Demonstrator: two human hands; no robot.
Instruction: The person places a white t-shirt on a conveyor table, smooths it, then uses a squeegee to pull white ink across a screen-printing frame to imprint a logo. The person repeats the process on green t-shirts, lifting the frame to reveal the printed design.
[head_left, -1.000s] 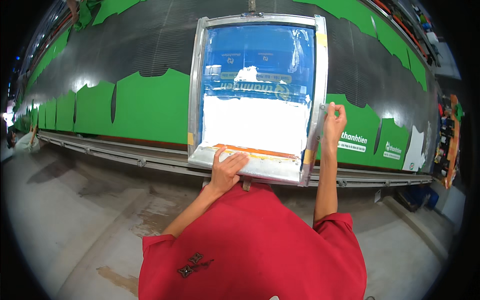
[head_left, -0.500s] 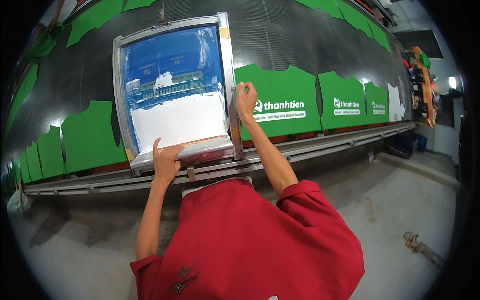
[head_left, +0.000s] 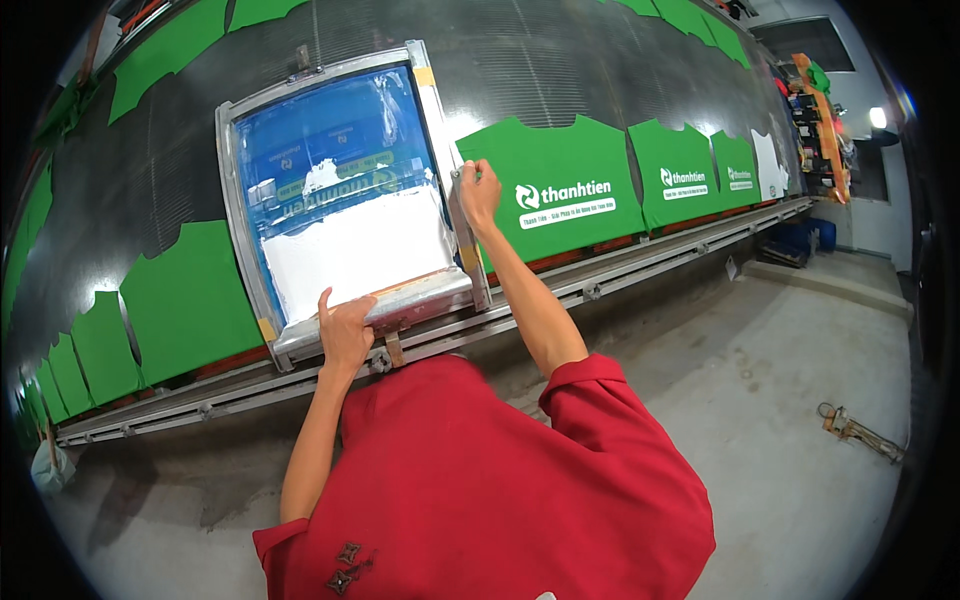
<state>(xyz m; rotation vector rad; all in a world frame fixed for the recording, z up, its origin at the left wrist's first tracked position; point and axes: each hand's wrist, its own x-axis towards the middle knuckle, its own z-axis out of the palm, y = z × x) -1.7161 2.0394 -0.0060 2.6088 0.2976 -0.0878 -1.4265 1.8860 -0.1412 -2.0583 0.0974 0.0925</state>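
Observation:
A metal-framed printing screen [head_left: 226,165] lies over the long dark table, its mesh blue [head_left: 300,125] at the far part. Thick white ink [head_left: 350,245] covers the near part, with a ragged far edge. Along the near end of the screen rests a silver squeegee [head_left: 430,290]. My left hand [head_left: 347,328] grips the squeegee towards its left half, one finger pointing up. Fingers curled, my right hand [head_left: 481,192] grips the right side rail of the frame. What its fingertips press on is partly hidden.
Green cloth pieces lie along the table; the one at right [head_left: 560,160] bears white print, the one at left [head_left: 185,300] shows none. A metal rail [head_left: 640,275] runs along the near edge. A metal tool [head_left: 860,432] lies on the floor at right.
The frame has shifted slightly left along the table, now covering the dark gap beside the left cloth and baring more print at right. Both hands keep their hold. The whole view has tilted.

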